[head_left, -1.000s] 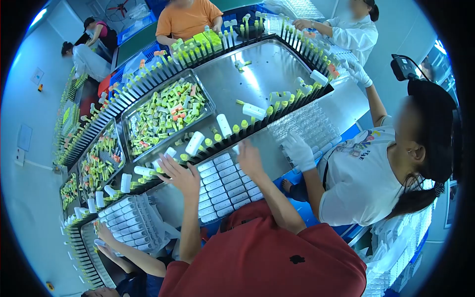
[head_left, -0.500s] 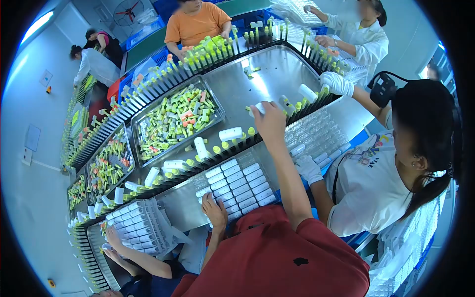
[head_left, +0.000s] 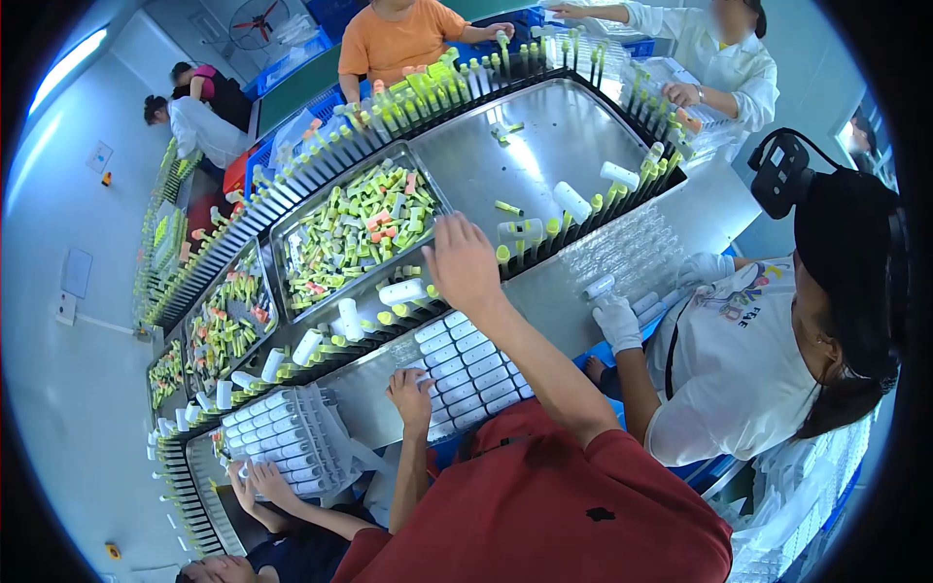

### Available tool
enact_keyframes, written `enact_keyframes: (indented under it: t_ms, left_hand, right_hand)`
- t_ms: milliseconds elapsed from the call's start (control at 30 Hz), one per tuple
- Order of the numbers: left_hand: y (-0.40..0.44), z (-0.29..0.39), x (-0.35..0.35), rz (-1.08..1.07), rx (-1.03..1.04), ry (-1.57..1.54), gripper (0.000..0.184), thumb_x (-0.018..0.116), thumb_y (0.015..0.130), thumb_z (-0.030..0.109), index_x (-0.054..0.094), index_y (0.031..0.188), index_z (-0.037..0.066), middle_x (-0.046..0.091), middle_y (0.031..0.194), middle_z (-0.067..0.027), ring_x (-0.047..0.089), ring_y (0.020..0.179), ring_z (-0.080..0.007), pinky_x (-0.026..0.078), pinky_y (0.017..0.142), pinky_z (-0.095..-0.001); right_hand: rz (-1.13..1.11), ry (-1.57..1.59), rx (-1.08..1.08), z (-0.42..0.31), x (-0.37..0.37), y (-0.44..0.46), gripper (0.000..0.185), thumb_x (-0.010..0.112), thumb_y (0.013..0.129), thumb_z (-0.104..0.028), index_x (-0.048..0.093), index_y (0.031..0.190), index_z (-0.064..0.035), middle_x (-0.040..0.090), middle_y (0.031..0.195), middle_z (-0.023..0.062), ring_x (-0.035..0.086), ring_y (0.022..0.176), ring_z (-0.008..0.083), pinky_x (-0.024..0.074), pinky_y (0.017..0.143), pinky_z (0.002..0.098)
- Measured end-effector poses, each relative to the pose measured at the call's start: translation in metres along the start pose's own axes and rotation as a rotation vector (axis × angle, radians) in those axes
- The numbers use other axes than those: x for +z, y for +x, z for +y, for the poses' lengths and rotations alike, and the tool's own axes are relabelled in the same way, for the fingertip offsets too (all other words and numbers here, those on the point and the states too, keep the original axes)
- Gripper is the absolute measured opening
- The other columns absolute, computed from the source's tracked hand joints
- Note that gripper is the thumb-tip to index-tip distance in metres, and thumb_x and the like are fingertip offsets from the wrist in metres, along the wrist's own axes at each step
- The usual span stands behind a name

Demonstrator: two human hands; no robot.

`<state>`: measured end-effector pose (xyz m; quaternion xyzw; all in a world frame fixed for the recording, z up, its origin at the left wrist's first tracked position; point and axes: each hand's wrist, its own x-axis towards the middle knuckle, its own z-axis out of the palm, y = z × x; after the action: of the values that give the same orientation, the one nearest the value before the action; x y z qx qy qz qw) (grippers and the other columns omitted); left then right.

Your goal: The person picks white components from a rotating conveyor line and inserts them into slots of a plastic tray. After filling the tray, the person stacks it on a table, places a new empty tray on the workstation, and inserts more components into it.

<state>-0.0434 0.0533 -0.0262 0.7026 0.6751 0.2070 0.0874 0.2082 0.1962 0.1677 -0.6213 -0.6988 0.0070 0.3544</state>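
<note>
My left hand (head_left: 412,400) is at the left edge of a clear tray filled with rows of white oval-ended cases (head_left: 471,364). Its curled fingers close on a white case (head_left: 419,370) at that edge. My right hand (head_left: 461,262) reaches across the rack, between the metal tray of small parts and the row of holders. Its fingers are stretched out, and I see nothing in them. Just left of it a white case (head_left: 402,291) rests on the yellow-green tips of the rack (head_left: 387,318). To its right stands a translucent-looking case (head_left: 520,231).
A metal tray (head_left: 439,199) holds many yellow-green, grey and orange parts. Another metal tray (head_left: 573,107) has a few loose pieces. At right, a gloved co-worker handles white cases over a clear blister tray (head_left: 622,248). At lower left, another person's hands touch a stacked tray (head_left: 282,437).
My right hand has moved left and down, and the white case it held no longer shows. My left hand stays by the tray edge. The view has shifted slightly.
</note>
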Motion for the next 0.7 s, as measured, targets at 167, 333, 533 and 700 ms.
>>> enact_keyframes:
  t_ms: [167,333,533,700]
  left_hand:
    - [-0.006,0.002,-0.003,0.124,0.09,0.076,0.037,0.081,0.085,0.015,0.061,0.116,0.01,0.061,0.131,-0.0108,0.05,0.137,-0.0343,0.03,0.115,-0.0536]
    - [0.004,0.02,-0.021,0.288,-0.02,-0.162,0.02,0.061,0.103,0.01,0.054,0.122,0.004,0.064,0.127,-0.0161,0.06,0.121,-0.035,0.041,0.105,-0.0515]
    - [0.032,0.113,-0.055,0.185,-0.226,-1.008,0.028,0.038,0.116,0.021,0.045,0.136,0.003,0.063,0.095,-0.0122,0.061,0.08,-0.0129,0.052,0.067,-0.0326]
    - [0.075,0.17,-0.072,-0.102,0.0,-0.655,0.03,0.054,0.109,0.019,0.054,0.135,0.004,0.067,0.091,-0.02,0.069,0.08,-0.0256,0.055,0.074,-0.041]
  right_hand:
    - [0.196,0.016,-0.155,-0.028,-0.004,-0.029,0.044,0.071,0.09,-0.016,0.061,0.129,-0.0001,0.063,0.13,0.0188,0.047,0.144,0.0379,0.032,0.114,0.0692]
    - [0.059,0.426,-0.208,0.013,0.025,-0.12,0.029,0.071,0.085,-0.013,0.067,0.112,-0.0029,0.064,0.123,0.0148,0.064,0.113,0.0389,0.0472,0.096,0.0508]
    - [-0.373,-0.274,0.174,0.072,0.067,-0.167,0.042,0.072,0.09,-0.025,0.07,0.125,-0.0003,0.056,0.145,0.0181,0.048,0.141,0.0418,0.0367,0.115,0.0635]
    - [-0.446,-0.221,0.239,0.071,0.076,-0.159,0.047,0.072,0.091,-0.028,0.069,0.126,0.0048,0.055,0.148,0.0199,0.044,0.146,0.0426,0.0331,0.119,0.0633]
